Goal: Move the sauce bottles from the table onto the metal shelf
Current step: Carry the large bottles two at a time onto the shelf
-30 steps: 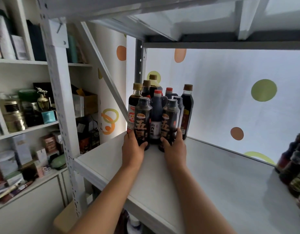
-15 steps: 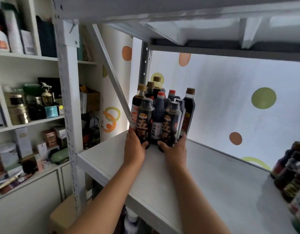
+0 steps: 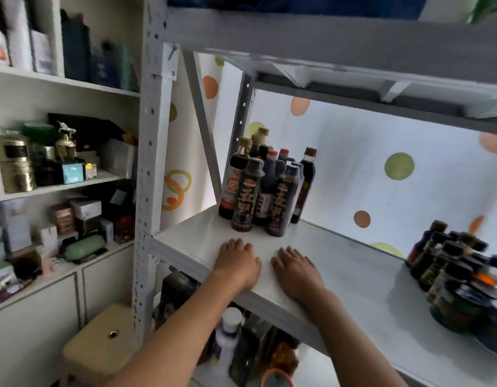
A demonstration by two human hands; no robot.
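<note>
Sauce bottles (image 3: 265, 188) grouped upright at centre frame, on the left rear corner of the metal shelf (image 3: 353, 277); two front bottles with dark labels and gold characters, taller brown-capped and red-capped bottles packed touching behind them. Left hand (image 3: 237, 263) below the cluster, at lower centre, palm down near the shelf's front edge; fingers (image 3: 236, 244) extended and relaxed, close together, gripping nothing, tips near but apart from the base of the left front bottle. Right hand (image 3: 294, 268) just beside the left, likewise palm down on or just over the shelf surface, contact not clear; fingers (image 3: 290, 252) straight, slightly spread, holding nothing, tips short of the right front bottle with a strip of bare shelf between. Second group of dark bottles (image 3: 448, 263) at the right edge of the frame, well apart from both hands, blurred. White shelving (image 3: 65, 185) with jars and boxes at the left of the frame. Beige stool (image 3: 99, 347) at lower left. More bottles on the lower tier (image 3: 241, 344) beneath the forearms. Dotted wall (image 3: 381, 169) behind the shelf, upper right.
</note>
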